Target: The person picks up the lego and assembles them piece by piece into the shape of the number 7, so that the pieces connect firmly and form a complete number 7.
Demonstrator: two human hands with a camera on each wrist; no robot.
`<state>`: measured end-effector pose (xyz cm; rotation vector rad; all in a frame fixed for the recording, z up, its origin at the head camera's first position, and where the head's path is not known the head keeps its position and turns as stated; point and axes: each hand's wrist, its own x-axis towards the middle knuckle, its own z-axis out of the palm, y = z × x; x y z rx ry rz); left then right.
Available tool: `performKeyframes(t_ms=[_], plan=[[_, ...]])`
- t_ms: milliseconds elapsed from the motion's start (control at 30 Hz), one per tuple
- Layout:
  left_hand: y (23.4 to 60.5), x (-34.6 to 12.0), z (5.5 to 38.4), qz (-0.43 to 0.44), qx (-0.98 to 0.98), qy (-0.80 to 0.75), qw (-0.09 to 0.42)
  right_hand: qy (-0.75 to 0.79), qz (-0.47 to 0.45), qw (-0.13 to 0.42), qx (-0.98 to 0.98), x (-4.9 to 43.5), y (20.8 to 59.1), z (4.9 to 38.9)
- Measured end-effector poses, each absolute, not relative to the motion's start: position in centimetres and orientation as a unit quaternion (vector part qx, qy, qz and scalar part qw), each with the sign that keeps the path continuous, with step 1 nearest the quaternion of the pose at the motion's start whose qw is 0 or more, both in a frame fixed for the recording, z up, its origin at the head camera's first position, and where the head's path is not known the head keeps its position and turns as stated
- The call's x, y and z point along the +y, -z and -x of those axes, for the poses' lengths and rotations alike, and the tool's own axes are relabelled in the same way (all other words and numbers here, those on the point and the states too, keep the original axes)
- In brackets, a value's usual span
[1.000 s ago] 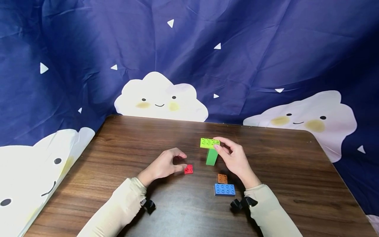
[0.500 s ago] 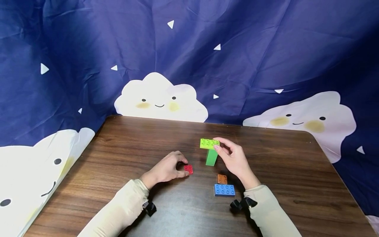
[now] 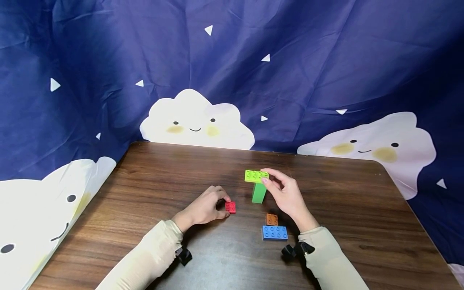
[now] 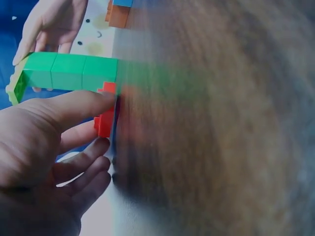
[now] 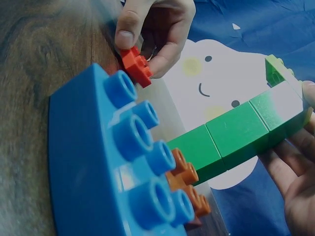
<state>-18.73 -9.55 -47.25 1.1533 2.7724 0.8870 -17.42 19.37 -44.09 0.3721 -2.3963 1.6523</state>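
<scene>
A left hand point(image 3: 206, 206) pinched a red brick point(image 3: 231, 207) on a brown wood-grain table point(image 3: 163, 173) before a blue cloud-print cloth point(image 3: 163, 48); rightward, a green tower point(image 3: 258, 193) stood upright, an orange brick point(image 3: 272, 219) and blue brick point(image 3: 274, 233) lay nearer the camera, and a right hand point(image 3: 290, 197) gripped the tower's lime brick point(image 3: 253, 176)

Observe pale glare on your desk point(image 3: 217, 262) in the bright head view. Your left-wrist view blurs its surface.

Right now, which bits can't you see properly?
Left wrist view: middle of the red brick, covered by the left hand.
Left wrist view: tabletop, blurred.
Right wrist view: most of the orange brick, behind the blue brick.
Right wrist view: blue brick's end, cut by bottom edge.
</scene>
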Motion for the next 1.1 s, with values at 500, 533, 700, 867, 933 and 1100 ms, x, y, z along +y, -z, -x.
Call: performKeyframes(t_ms=[500, 533, 700, 867, 933, 1100], plan=[[45.8, -9.4, 18.5, -0.313, 0.878, -0.36, 0.039, -0.545, -0.129, 0.107, -0.821, 19.6, 44.4, 17.5], [45.7, -9.4, 18.5, -0.316, 0.874, -0.367, 0.036, -0.545, -0.129, 0.107, -0.821, 19.6, 44.4, 17.5], [45.8, -9.7, 18.7, -0.324, 0.859, -0.396, 0.01, -0.546, -0.128, 0.108, -0.821, 19.6, 44.4, 17.6], [45.8, -9.8, 19.0, -0.31, 0.85, -0.426, 0.012, -0.544, -0.129, 0.108, -0.822, 19.6, 44.5, 17.6], [45.9, -9.7, 19.1, -0.301, 0.847, -0.438, 0.015, -0.544, -0.13, 0.109, -0.822, 19.6, 44.5, 17.5], [46.0, -9.4, 19.5, -0.28, 0.835, -0.473, 0.023, -0.546, -0.133, 0.111, -0.82, 19.6, 44.6, 17.5]])
